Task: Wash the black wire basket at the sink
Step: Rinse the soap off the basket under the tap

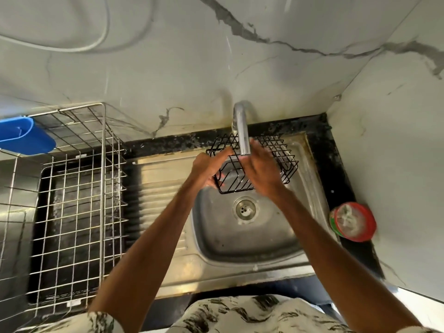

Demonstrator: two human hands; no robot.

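Black wire basket point(282, 162) is held at 12 o'clock in the sink point(264, 236), beneath the faucet spout point(242, 135), likely for rinsing. Left grip point(209, 167) is clasped on its rim; right grip point(260, 170) is laid flat across it.

White wall point(168, 56) tiles with grey marble veins meet in a corner at the right. A pale cable point(104, 32) curves over the wall. The black speckled worktop point(336, 169) carries a steel wire rack point(79, 188) at the left, with a blue tub point(26, 135) hanging on its edge.
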